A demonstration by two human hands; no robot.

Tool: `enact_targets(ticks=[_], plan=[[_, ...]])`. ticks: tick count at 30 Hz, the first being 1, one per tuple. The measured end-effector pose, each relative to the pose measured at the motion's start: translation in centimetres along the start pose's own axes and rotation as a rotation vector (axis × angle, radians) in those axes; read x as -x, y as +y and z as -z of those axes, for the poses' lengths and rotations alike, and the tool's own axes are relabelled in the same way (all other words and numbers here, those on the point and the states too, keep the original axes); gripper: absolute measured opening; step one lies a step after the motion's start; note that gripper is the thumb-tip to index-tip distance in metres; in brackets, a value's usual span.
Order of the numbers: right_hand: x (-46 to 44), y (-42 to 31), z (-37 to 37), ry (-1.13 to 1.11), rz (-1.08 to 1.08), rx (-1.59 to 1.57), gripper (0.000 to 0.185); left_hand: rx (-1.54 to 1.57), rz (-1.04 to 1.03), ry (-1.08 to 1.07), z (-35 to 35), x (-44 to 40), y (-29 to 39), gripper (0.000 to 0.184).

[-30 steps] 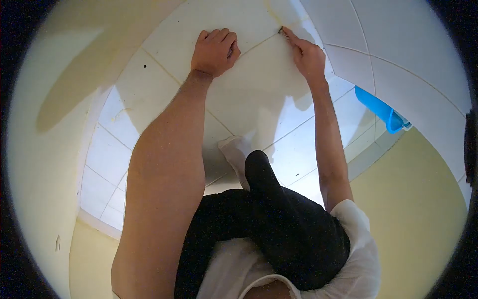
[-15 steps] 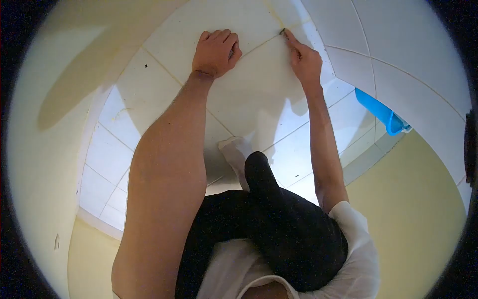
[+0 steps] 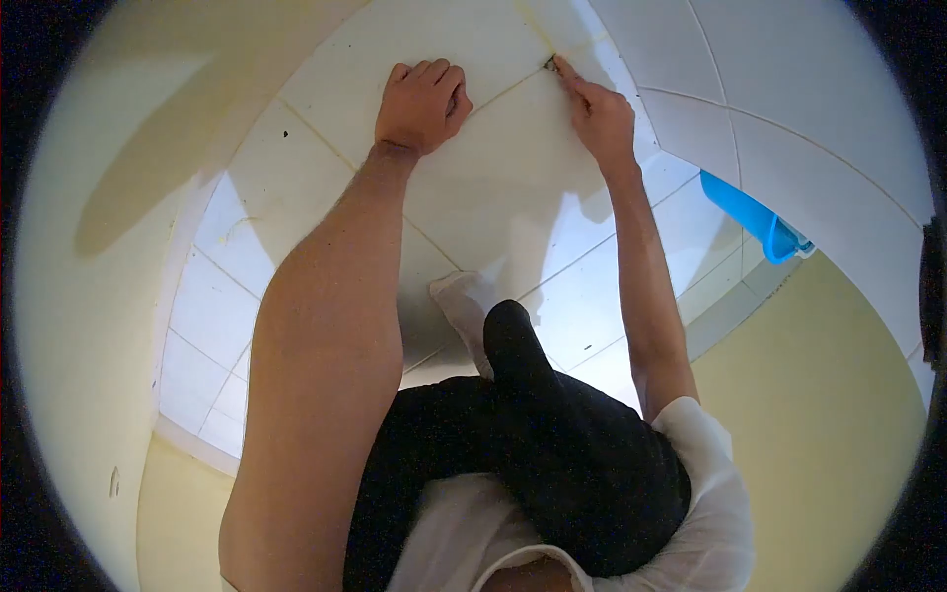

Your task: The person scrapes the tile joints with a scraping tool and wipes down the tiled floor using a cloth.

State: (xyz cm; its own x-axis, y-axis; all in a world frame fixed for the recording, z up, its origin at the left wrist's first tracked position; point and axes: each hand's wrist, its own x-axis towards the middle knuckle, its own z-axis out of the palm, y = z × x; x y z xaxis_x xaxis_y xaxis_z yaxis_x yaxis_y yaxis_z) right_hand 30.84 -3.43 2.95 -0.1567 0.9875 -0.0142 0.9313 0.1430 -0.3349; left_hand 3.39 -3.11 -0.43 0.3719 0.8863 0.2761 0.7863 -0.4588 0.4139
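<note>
My left hand point(image 3: 424, 107) is closed into a fist against the pale tiled floor point(image 3: 493, 187). A bit of something greyish shows between its thumb and fingers, too little to name. To the right, my right hand point(image 3: 600, 120) reaches low over the floor, its index finger stretched forward and the other fingers curled. At that fingertip sits a small dark piece point(image 3: 549, 63), on or beside a yellowish grout line point(image 3: 518, 94). Whether it is held or only pressed is hard to see; its kind is too small to tell.
A tiled wall point(image 3: 809, 158) rises on the right, with a blue plastic item point(image 3: 755, 217), perhaps a dustpan, near its base. A cream wall point(image 3: 109, 326) stands on the left. Small dark specks point(image 3: 286, 134) dot the floor. My foot point(image 3: 459, 301) is below my hands.
My right hand has shifted slightly left, and the dark piece at its fingertip now looks a little larger and greyer. My left hand stays closed in nearly the same place.
</note>
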Motion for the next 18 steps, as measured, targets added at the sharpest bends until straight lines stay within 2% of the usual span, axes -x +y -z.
enact_targets(ticks=[3,6,12,15,18], plan=[[0.0,0.0,-0.6,0.015,-0.11,-0.048,0.052,0.002,0.011,-0.015,0.0,0.1,0.2,0.007],[0.1,0.2,-0.6,-0.039,-0.021,0.048,0.055,-0.002,0.003,-0.006,-0.1,0.0,-0.1,0.007],[0.3,1.0,-0.7,0.041,0.006,0.092,0.062,-0.037,0.013,-0.04,0.0,0.2,0.1,0.007],[0.1,0.5,-0.2,-0.027,0.046,0.08,0.063,-0.02,0.004,-0.017,-0.2,0.1,-0.1,0.007],[0.1,0.6,-0.7,-0.005,-0.064,0.1,0.063,-0.008,0.008,-0.004,-0.1,0.3,0.0,0.007]])
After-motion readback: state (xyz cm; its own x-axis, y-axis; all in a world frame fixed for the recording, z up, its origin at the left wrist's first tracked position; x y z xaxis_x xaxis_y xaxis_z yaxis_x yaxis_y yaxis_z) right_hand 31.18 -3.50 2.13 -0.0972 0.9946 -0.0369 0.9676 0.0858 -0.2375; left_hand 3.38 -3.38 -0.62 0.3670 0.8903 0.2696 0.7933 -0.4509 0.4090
